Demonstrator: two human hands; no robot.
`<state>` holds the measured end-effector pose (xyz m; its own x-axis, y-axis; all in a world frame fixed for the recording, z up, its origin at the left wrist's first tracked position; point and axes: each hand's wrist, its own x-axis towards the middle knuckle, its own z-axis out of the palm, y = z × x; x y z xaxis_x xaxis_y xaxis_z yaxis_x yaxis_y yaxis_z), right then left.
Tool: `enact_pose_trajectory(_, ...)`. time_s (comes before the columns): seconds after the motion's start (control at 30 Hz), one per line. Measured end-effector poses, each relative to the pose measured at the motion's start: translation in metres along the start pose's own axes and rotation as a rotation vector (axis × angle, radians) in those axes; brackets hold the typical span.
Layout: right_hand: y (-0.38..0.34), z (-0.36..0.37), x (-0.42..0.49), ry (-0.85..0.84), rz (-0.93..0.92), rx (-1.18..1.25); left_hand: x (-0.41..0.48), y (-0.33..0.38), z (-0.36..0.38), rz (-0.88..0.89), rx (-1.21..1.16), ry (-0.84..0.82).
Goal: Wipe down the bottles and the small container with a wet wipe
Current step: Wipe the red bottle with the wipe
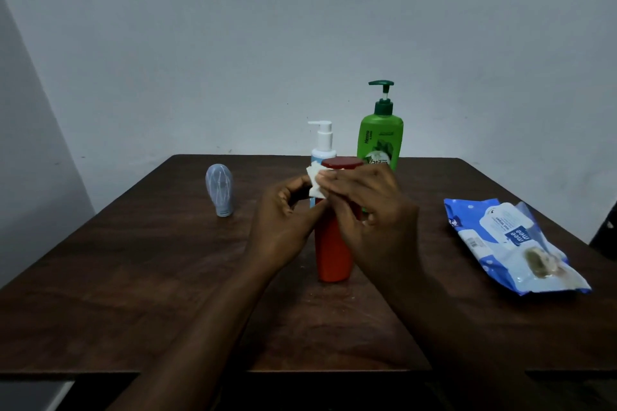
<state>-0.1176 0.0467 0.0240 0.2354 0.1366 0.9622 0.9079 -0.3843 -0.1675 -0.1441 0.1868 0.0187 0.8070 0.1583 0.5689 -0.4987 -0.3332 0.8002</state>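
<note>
Pale bare wall behind; dark wood bench (133,277) in front.

Landmark: red bottle (334,253), upright near bench centre, dark red cap on.
- Just behind it, slightly left: white pump bottle (322,143), lower part hidden.
- Behind it, to the right: green pump bottle (379,140), tallest of the lot.
- Well to its left: small container (219,190), greyish-blue, standing cap-down, apart from everything else.
- Well to its right: wipes pack (510,243), lying flat, clear flap peeled up.

Wet wipe (314,182): bunched white, against the red bottle's neck just under the cap, on its left side.

Left hand (287,220): left of the red bottle, fingers curled, pinching the wipe's lower edge.

Right hand (367,210): in front of the red bottle's upper body, fingers curled, thumb and forefinger pinching the wipe's near end. Sliver of white between the fingers lower down. Cannot tell whether also bracing the bottle.

Step in hand, by judgement: wiping the red bottle, at cap and neck. Both pump bottles and the small container touched by neither hand.

Next move probably calls for one hand freed to steady the bottle, then the wipe drawn down and round the body. Tall, narrow shape, so likely to tip under a sideways push.
</note>
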Motion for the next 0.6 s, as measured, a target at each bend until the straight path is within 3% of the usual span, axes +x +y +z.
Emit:
enact_pose_trajectory(0.13,0.003,-0.004,-0.005,0.106,0.24,0.112,0.002,0.0,0.0,-0.047,-0.005,-0.009)
enact_pose_trajectory(0.27,0.01,-0.006,0.005,0.187,0.675,0.375,0.001,0.002,-0.005,-0.063,-0.053,-0.038)
enact_pose_trajectory(0.33,0.013,-0.01,0.015,0.166,0.764,0.443,0.001,0.005,-0.006,-0.063,-0.056,-0.062)
enact_pose_trajectory(0.47,0.013,-0.015,0.031,0.048,0.652,0.372,0.001,0.005,-0.007,-0.051,-0.052,-0.08)
enact_pose_trajectory(0.6,0.01,-0.022,0.041,-0.098,0.174,-0.013,0.002,0.005,-0.006,-0.047,-0.06,-0.083)
